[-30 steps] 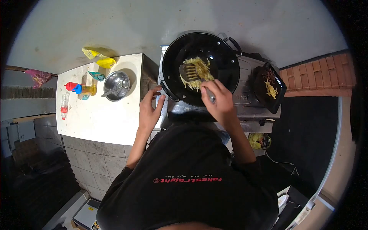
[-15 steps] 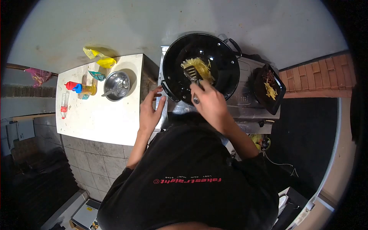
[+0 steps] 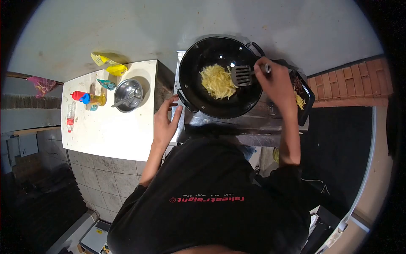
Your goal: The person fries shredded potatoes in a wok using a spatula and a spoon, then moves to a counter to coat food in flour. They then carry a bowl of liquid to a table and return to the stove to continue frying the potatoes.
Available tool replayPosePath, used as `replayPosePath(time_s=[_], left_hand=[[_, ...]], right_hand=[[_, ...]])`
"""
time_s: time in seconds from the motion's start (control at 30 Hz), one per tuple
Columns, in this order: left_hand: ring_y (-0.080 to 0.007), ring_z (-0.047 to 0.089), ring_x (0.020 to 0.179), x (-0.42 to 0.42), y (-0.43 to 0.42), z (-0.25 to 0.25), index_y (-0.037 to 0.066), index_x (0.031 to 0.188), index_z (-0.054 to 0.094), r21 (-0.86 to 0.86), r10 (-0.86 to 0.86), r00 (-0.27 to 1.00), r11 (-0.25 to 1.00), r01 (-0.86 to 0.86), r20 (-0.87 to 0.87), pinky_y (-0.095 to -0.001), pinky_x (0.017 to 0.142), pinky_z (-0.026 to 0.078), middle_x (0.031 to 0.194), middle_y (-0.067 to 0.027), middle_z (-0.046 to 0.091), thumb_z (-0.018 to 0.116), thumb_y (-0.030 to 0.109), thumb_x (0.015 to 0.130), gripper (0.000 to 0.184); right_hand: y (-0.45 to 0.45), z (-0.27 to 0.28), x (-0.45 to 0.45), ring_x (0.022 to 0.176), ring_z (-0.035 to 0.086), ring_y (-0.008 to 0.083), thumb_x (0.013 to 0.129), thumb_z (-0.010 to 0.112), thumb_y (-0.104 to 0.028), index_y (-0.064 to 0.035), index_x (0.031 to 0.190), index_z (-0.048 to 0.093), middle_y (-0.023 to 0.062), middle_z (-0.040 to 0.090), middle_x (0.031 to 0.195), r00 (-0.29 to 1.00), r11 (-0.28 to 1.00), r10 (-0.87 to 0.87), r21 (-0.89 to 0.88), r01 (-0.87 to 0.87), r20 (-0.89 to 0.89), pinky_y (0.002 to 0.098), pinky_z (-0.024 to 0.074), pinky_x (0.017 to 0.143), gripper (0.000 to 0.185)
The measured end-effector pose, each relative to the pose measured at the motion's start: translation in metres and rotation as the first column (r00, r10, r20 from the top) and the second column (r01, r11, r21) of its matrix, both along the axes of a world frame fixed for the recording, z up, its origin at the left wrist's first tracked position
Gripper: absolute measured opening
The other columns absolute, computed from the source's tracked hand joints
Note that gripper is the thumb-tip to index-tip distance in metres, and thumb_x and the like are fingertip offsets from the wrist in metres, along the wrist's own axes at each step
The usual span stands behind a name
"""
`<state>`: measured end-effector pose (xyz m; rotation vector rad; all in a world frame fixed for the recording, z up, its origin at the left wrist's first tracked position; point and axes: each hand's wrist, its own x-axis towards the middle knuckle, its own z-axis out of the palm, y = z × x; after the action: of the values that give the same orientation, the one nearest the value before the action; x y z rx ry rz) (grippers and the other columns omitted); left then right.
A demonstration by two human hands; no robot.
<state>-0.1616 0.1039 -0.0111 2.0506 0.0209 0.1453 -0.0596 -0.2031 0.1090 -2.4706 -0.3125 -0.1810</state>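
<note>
A black wok (image 3: 203, 51) sits on the stove with a heap of pale yellow shredded strips (image 3: 218, 82) in it, possibly potato. My right hand (image 3: 275, 80) is closed round the handle of a slotted spatula (image 3: 242, 76). The spatula's slotted head is over the right side of the wok, beside the heap. At the wok's near-left side handle (image 3: 186, 101) is my left hand (image 3: 168, 120), thumb and fingers apart. Its fingertips come right up to that handle; whether they touch it I cannot tell.
On the white table (image 3: 110, 139) to the left are a metal bowl (image 3: 122, 103) with a spoon, sauce bottles (image 3: 95, 99), a clear bottle (image 3: 70, 116) and a yellow packet (image 3: 114, 67). A black tray (image 3: 308, 101) with dark and yellow shreds lies right of the wok.
My right hand has moved the spatula right and away from me, off the yellow strips to the wok's right side. The heap looks more spread out. My left hand has stayed in place.
</note>
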Motion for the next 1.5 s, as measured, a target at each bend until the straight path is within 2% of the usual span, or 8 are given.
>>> replayPosePath(time_s=[0.13,0.37,0.63,0.77,0.93,1.03,1.33,1.5], left_hand=[[-0.0295,0.068,0.102,0.000,-0.001,0.006,-0.002,0.119,0.061,-0.010,-0.007,0.999,1.000,0.007,-0.038,-0.0369,0.087,0.053,0.122,-0.0160,0.068,0.065,0.013,0.094,0.029],[-0.0292,0.068,0.101,0.000,0.000,0.002,-0.002,0.119,0.061,-0.009,0.001,1.000,1.000,-0.001,-0.025,-0.0365,0.087,0.053,0.120,-0.0159,0.068,0.066,0.011,0.094,0.029],[-0.0301,0.068,0.103,0.001,-0.002,0.001,-0.001,0.120,0.061,-0.009,0.019,0.999,1.000,-0.019,-0.039,-0.0374,0.088,0.053,0.119,-0.0160,0.069,0.065,0.012,0.094,0.029],[-0.0202,0.068,0.094,0.001,-0.002,0.004,-0.003,0.118,0.064,0.016,0.035,0.999,0.999,-0.035,-0.025,-0.0336,0.087,0.051,0.109,-0.0148,0.072,0.064,0.010,0.095,0.026],[-0.0198,0.068,0.095,0.002,-0.001,0.001,-0.003,0.118,0.065,-0.002,0.036,0.999,0.999,-0.036,-0.022,-0.0334,0.088,0.051,0.109,-0.0146,0.072,0.064,0.010,0.095,0.026],[-0.0199,0.068,0.095,0.003,-0.001,0.001,-0.002,0.117,0.065,0.002,0.030,1.000,1.000,-0.030,0.004,-0.0332,0.088,0.051,0.110,-0.0145,0.072,0.064,0.010,0.095,0.025],[-0.0209,0.068,0.097,0.003,0.000,0.004,-0.003,0.116,0.064,-0.014,0.034,0.999,0.999,-0.035,-0.030,-0.0340,0.089,0.051,0.110,-0.0151,0.072,0.063,0.011,0.095,0.024],[-0.0214,0.069,0.096,0.003,0.001,0.004,-0.003,0.116,0.064,-0.020,0.025,0.999,0.999,-0.025,-0.023,-0.0338,0.088,0.051,0.108,-0.0152,0.072,0.063,0.011,0.096,0.024]], right_hand=[[-0.017,0.001,0.029,0.057,0.058,0.0297,0.092,0.064,-0.014,-0.0014,0.100,0.065,0.0204,0.060,0.070,0.997,0.998,0.059,-0.017,-0.060,-0.045,0.0358,0.0480,0.061,0.015],[-0.005,-0.020,0.068,0.087,0.061,0.0245,0.096,0.063,-0.015,-0.0063,0.105,0.068,0.0090,0.064,0.097,0.869,0.865,0.495,0.083,-0.495,0.021,0.0343,0.0479,0.078,0.014],[0.027,-0.032,0.079,0.091,0.060,0.0221,0.094,0.065,-0.012,-0.0066,0.109,0.070,0.0069,0.062,0.098,0.742,0.742,0.667,0.161,-0.651,-0.074,0.0336,0.0467,0.081,0.017],[0.016,-0.032,0.070,0.091,0.060,0.0242,0.093,0.065,-0.012,-0.0050,0.108,0.070,0.0077,0.062,0.098,0.686,0.708,0.705,0.118,-0.696,-0.181,0.0349,0.0461,0.082,0.018],[-0.003,-0.017,0.064,0.090,0.064,0.0254,0.094,0.065,-0.017,-0.0065,0.106,0.070,0.0085,0.066,0.095,0.782,0.788,0.615,0.101,-0.607,-0.103,0.0343,0.0493,0.079,0.017],[-0.012,-0.016,0.065,0.076,0.065,0.0237,0.096,0.065,-0.019,-0.0048,0.106,0.067,0.0114,0.070,0.093,0.898,0.886,0.429,0.144,-0.440,0.101,0.0320,0.0496,0.065,0.017],[-0.023,-0.021,0.068,0.061,0.060,0.0231,0.093,0.066,-0.016,-0.0011,0.103,0.066,0.0158,0.066,0.077,0.986,0.988,0.157,-0.003,-0.157,0.061,0.0350,0.0494,0.063,0.018],[-0.026,-0.047,0.064,0.056,0.059,0.0173,0.093,0.066,-0.016,-0.0009,0.102,0.067,0.0144,0.064,0.071,0.999,0.994,0.041,0.098,-0.038,-0.036,0.0336,0.0486,0.058,0.018]])
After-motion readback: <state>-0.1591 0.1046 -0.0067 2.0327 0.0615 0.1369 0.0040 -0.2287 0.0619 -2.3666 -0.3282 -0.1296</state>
